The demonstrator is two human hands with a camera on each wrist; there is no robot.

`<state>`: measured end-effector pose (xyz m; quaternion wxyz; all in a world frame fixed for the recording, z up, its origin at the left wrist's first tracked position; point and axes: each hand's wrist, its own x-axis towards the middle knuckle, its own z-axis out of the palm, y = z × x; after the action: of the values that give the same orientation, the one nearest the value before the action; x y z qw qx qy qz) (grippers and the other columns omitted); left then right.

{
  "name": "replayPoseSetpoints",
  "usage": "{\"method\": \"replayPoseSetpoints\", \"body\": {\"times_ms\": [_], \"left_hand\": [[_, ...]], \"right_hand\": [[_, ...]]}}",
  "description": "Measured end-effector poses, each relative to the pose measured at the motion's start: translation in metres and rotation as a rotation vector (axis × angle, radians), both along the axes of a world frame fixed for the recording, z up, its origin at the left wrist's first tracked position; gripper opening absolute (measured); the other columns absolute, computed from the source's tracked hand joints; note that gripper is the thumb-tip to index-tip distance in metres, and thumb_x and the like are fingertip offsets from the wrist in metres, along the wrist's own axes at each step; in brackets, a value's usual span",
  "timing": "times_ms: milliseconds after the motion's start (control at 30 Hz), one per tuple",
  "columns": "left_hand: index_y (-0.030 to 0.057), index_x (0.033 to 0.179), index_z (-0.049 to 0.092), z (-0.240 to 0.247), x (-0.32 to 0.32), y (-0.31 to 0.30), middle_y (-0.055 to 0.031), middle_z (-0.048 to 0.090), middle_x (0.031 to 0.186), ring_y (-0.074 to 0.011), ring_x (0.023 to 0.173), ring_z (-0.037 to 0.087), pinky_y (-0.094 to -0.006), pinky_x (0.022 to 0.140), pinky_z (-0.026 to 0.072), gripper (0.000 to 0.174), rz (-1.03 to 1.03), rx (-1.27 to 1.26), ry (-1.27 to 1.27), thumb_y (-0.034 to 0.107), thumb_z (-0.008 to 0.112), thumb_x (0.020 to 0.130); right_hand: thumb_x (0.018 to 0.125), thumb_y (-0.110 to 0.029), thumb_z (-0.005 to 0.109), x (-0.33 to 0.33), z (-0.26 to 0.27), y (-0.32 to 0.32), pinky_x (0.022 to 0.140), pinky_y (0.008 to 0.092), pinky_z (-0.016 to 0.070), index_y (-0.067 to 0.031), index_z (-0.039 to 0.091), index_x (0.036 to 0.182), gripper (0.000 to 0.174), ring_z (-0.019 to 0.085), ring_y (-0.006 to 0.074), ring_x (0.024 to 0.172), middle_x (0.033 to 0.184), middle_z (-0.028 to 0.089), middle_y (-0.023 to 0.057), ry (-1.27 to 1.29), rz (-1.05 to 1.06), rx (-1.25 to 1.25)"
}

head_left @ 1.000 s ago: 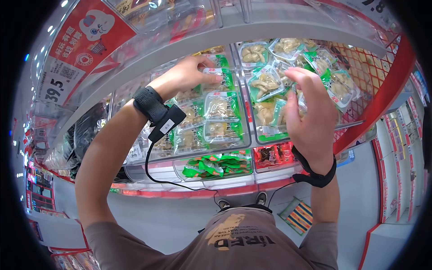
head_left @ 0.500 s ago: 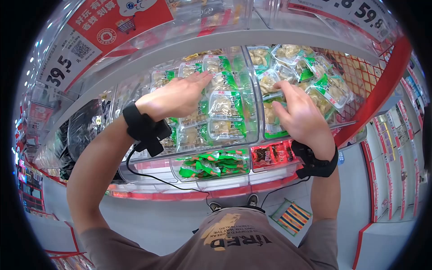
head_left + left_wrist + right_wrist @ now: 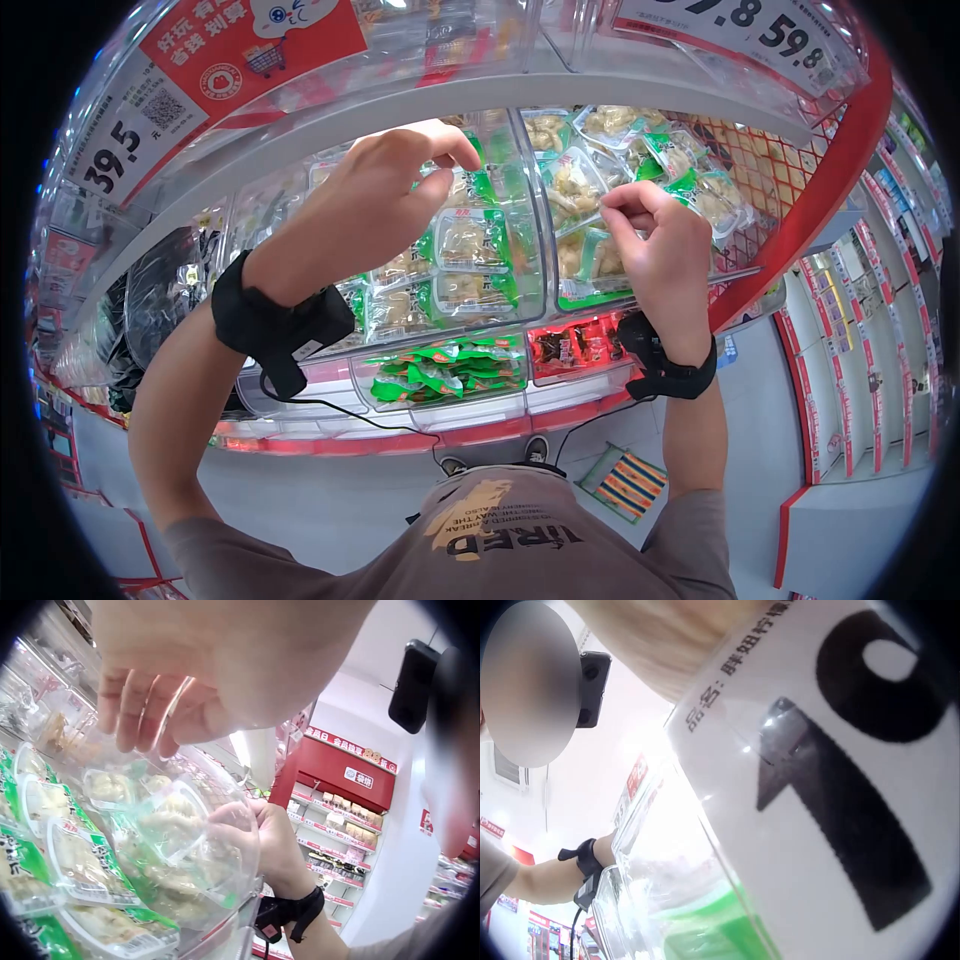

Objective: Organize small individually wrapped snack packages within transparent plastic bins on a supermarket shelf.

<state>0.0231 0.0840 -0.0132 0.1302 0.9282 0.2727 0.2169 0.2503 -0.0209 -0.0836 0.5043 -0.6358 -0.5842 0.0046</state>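
- Lying in rows in a clear plastic bin [image 3: 541,240], the flat, clear-film packs of pale food with green edges [image 3: 472,243] look light, slippery, slightly soft; pinching opposite rims should suit.
- The left hand [image 3: 385,192] arches above them, thumb and fingers parted, seemingly empty.
- The right hand [image 3: 667,248] bends over heaped packs [image 3: 573,185] alongside, fingertips near thumb; any grip is unclear.

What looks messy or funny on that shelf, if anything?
The food packs by the right hand lie tilted and jumbled; that looks odd because packs near the left hand sit in neat rows. I see nothing spilled.
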Motion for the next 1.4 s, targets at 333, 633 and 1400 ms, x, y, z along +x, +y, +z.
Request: {"method": "replayPoseSetpoints", "body": {"times_ms": [333, 633, 1400], "left_hand": [[-0.0042, 0.095, 0.061, 0.018, 0.019, -0.032, -0.0197, 0.070, 0.089, -0.0234, 0.070, 0.069, -0.0282, 0.060, 0.0503, 0.043, -0.182, -1.297, -0.319, 0.036, 0.046, 0.102], [-0.0031, 0.101, 0.061, 0.004, 0.029, -0.031, -0.0133, 0.069, 0.082, -0.0185, 0.069, 0.070, -0.0237, 0.049, 0.0496, 0.030, -0.137, -1.094, -0.330, 0.026, 0.062, 0.095], [0.0019, 0.120, 0.060, -0.047, -0.107, 0.147, -0.0108, 0.062, 0.118, -0.0194, 0.109, 0.055, -0.0341, 0.093, 0.0424, 0.031, 0.164, -0.416, -0.439, 0.024, 0.054, 0.099]], "right_hand": [[0.076, 0.018, 0.064, -0.002, -0.016, -0.008, 0.076, 0.0298, 0.0525, 0.0029, 0.068, 0.094, 0.024, 0.067, 0.0194, 0.088, 0.088, 0.071, 0.0116, 0.299, 0.272, 0.720], [0.067, 0.009, 0.071, 0.019, -0.003, -0.013, 0.076, 0.0330, 0.0521, -0.0042, 0.074, 0.082, 0.020, 0.066, 0.0248, 0.094, 0.094, 0.072, 0.0076, -0.131, 0.514, 0.526], [0.068, 0.010, 0.062, 0.021, -0.002, -0.010, 0.065, 0.0304, 0.0495, -0.0021, 0.074, 0.089, 0.027, 0.062, 0.0217, 0.078, 0.083, 0.070, 0.0073, -0.134, 0.488, 0.495]]}}
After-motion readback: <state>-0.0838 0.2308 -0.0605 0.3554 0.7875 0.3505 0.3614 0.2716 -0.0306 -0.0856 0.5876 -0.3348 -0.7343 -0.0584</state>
